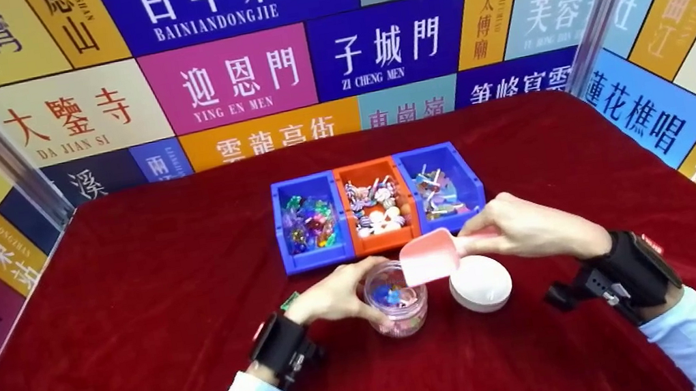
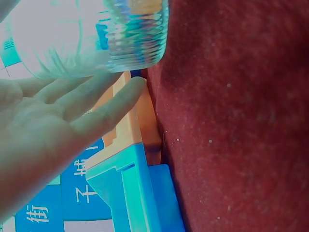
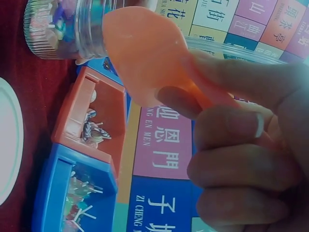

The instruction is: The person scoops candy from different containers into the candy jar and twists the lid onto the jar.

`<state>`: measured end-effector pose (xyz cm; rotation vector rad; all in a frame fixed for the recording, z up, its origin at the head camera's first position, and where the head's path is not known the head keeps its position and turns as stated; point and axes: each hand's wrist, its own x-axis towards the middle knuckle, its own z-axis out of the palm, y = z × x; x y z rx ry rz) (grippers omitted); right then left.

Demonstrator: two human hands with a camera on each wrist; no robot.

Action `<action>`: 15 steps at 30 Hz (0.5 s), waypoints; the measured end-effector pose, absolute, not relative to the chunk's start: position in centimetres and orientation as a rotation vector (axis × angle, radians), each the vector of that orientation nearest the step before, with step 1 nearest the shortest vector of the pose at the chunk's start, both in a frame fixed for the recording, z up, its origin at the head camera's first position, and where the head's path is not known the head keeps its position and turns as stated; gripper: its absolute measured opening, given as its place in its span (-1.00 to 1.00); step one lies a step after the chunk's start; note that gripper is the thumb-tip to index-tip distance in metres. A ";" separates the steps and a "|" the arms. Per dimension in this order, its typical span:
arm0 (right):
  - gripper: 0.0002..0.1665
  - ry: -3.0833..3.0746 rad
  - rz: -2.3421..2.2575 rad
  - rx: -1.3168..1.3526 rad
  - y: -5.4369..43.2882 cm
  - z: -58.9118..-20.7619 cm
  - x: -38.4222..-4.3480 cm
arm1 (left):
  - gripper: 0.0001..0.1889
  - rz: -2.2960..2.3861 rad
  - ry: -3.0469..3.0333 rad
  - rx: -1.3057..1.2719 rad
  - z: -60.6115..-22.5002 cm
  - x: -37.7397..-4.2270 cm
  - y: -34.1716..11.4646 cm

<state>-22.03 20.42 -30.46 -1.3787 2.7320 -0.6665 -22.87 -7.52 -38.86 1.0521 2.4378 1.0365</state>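
Observation:
My left hand [image 1: 334, 294] holds a clear ribbed plastic jar [image 1: 401, 322] on the red cloth, thumb on the near side and fingers on the far side. Small colourful pieces lie inside the open-topped jar. In my right hand [image 1: 521, 226] is a pink scoop [image 1: 430, 258], gripped by its handle. The scoop's blade is tilted over the right side of the jar's mouth. In the right wrist view, the scoop blade [image 3: 145, 53] overlaps the jar's rim, and its underside faces the camera. A white round lid [image 1: 482, 282] lies just right of the jar.
Behind the jar stand three joined bins: a blue bin [image 1: 318, 260] with shiny colourful pieces, an orange bin [image 1: 386, 241] with striped and white pieces, and another blue bin [image 1: 473, 194] with small lollipop-like sticks. Red cloth [image 1: 161, 285] covers the table. A printed sign wall [image 1: 227, 82] rises behind.

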 end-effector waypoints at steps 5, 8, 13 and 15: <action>-0.77 2.743 -0.630 -1.380 20.3 -30.3 -22.0 | -0.22 1.044 2.427 1.031 -38.9 -22.9 -7.6; -0.77 2.739 -0.644 -1.374 20.3 -30.3 -22.0 | -0.22 1.039 2.432 1.033 -38.9 -22.9 -7.6; -0.76 2.723 -0.672 -1.374 20.4 -30.4 -22.0 | -0.21 1.043 2.434 1.038 -39.0 -22.9 -7.6; -0.77 2.718 -0.679 -1.380 20.5 -30.5 -22.1 | -0.21 1.041 2.440 1.050 -39.0 -23.0 -7.6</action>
